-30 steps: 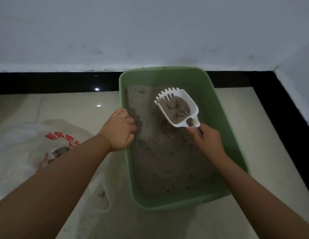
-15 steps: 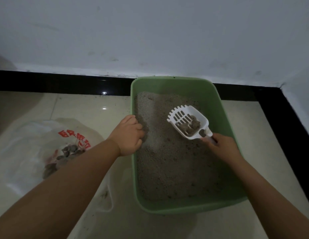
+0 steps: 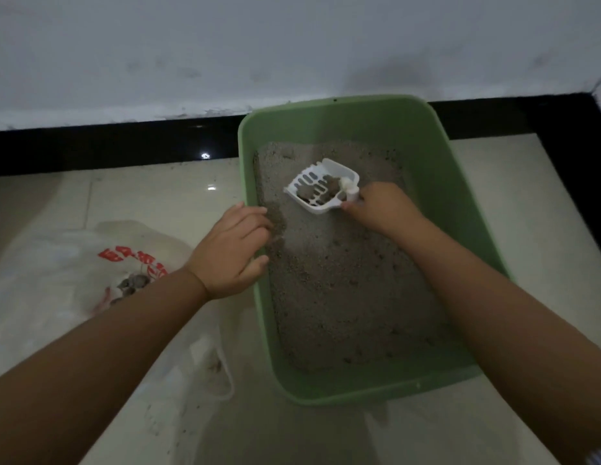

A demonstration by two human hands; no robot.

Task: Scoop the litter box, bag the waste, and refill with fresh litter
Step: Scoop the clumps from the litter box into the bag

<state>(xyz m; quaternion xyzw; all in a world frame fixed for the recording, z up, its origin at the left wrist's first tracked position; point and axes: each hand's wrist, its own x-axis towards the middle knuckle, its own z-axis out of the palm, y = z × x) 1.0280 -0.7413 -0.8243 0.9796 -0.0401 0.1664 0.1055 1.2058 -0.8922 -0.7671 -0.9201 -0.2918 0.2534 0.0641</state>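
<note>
A green litter box (image 3: 426,156) sits on the shiny floor (image 3: 151,196), close to the white wall (image 3: 191,55). Grey litter (image 3: 342,290) fills the bottom of it.

The person's right hand (image 3: 379,209) is over the far part of the box. Its fingers are curled tight around the handle of a white scoop (image 3: 320,189). The handle is almost all hidden inside the hand, so only a little white stub sticks out at the top. The scoop is tipped to one side, with its teeth pointing left. A few dark clumps (image 3: 320,193) lie inside it, on the slots. The scoop is low over the litter, but I cannot tell if it touches the litter.

The left hand (image 3: 232,253) is at the left wall of the box. Its fingers are bent a little and spread a bit apart. The fingertips (image 3: 263,218) reach over the rim and rest at the edge of the litter. The thumb points toward the inside of the box. This hand holds nothing.

On the floor to the left of the box lies a white plastic bag (image 3: 50,280) with red writing on it. It is open, and some dark lumps of waste (image 3: 131,285) show inside. The left arm crosses in front of part of the bag. Little grey crumbs are scattered on the floor near the bag and the box.
</note>
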